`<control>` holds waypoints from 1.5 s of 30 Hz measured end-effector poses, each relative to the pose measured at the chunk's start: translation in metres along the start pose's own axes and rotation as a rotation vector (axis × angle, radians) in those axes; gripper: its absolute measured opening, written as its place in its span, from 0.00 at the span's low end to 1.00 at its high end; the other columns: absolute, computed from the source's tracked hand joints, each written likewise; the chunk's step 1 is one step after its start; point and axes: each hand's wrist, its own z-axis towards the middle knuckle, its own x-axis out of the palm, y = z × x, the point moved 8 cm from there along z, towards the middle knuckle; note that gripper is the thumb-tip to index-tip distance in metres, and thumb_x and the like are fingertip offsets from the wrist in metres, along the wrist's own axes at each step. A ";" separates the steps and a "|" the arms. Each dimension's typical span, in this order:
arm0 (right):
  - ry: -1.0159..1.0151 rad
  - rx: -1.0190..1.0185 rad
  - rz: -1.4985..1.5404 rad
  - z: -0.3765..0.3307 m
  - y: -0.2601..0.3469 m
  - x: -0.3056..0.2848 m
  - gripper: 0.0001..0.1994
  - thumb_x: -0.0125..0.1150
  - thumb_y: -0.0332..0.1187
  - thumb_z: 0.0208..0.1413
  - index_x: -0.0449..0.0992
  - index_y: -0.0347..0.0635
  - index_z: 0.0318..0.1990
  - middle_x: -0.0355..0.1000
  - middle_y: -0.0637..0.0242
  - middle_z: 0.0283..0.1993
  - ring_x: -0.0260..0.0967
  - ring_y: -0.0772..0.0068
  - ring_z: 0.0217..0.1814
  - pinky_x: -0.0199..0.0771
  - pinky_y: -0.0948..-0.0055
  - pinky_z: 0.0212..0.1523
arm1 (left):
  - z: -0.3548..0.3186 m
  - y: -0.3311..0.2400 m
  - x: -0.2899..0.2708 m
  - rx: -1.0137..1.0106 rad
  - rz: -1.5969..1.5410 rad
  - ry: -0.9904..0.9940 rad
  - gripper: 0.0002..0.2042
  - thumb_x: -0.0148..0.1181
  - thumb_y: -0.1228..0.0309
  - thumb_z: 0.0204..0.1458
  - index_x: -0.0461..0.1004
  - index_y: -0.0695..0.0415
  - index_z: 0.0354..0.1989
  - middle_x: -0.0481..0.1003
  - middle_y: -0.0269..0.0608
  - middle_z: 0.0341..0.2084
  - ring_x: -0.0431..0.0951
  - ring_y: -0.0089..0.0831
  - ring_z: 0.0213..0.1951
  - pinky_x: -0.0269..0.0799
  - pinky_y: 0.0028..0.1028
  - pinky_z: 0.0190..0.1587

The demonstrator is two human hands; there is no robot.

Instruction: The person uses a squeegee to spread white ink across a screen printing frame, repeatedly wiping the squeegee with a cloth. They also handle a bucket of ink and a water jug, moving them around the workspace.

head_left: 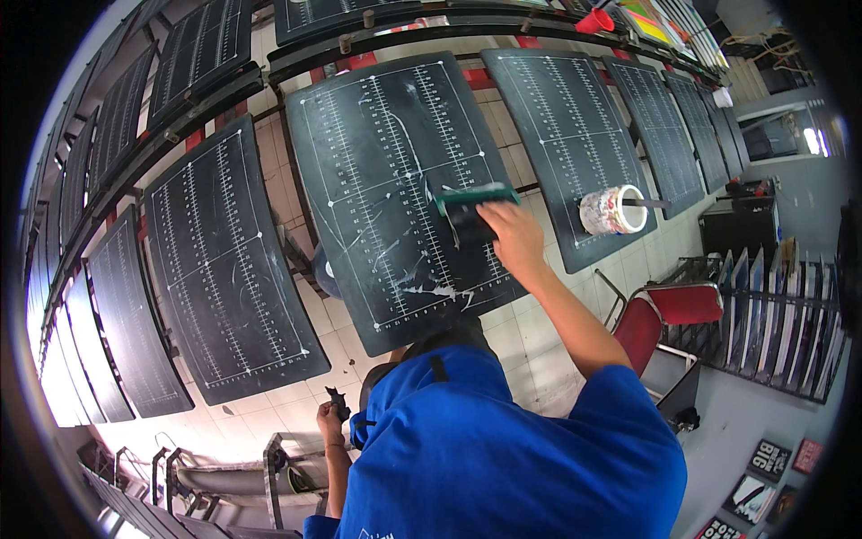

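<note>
At the left of the frame, 1 dark board (224,278) printed with white rulers lies tilted, bare of tools; lower left of centre, the person's left hand (330,420) pinches a dark crumpled scrap (338,402), well apart from the boards.

At the centre lies the dark ruled board (359,144) being worked on; its long axis runs from top to bottom, the lower end leaning right; the white lines and tick marks are already on it, while pale smears and streaks remain, thickest near its lower edge; the work on this board looks partly done, with those smears apparently left to deal with.

Right of its middle sits a flat green-edged tool (485,194); its long axis runs roughly left to right, the green edge facing the top of the frame; the right hand (518,235) grasps it near its right end.

Farther right, 1 white tub (602,213), tipped with its mouth to the right and a dark stick (654,204) jutting out, rests on another ruled board (566,126).
</note>
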 end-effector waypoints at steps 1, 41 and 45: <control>0.012 -0.016 0.029 0.028 -0.003 0.006 0.33 0.66 0.19 0.36 0.76 0.47 0.57 0.74 0.68 0.56 0.69 0.58 0.60 0.70 0.60 0.57 | -0.006 0.003 0.000 -0.011 0.001 -0.008 0.05 0.58 0.77 0.55 0.75 0.61 0.39 0.77 0.38 0.30 0.77 0.25 0.30 0.77 0.26 0.33; -0.069 -0.224 0.056 0.144 0.000 0.030 0.24 0.59 0.20 0.42 0.78 0.46 0.51 0.76 0.69 0.51 0.72 0.61 0.53 0.72 0.60 0.49 | -0.064 0.014 0.075 -0.057 -0.150 -0.092 0.06 0.56 0.77 0.56 0.74 0.64 0.40 0.77 0.41 0.29 0.79 0.27 0.29 0.79 0.27 0.32; -0.241 -0.410 -0.066 0.259 -0.027 0.037 0.16 0.54 0.25 0.50 0.80 0.48 0.46 0.77 0.70 0.47 0.73 0.61 0.50 0.70 0.58 0.50 | -0.066 0.000 0.066 -0.015 -0.183 -0.136 0.05 0.57 0.77 0.56 0.74 0.63 0.40 0.77 0.40 0.30 0.77 0.25 0.30 0.77 0.26 0.34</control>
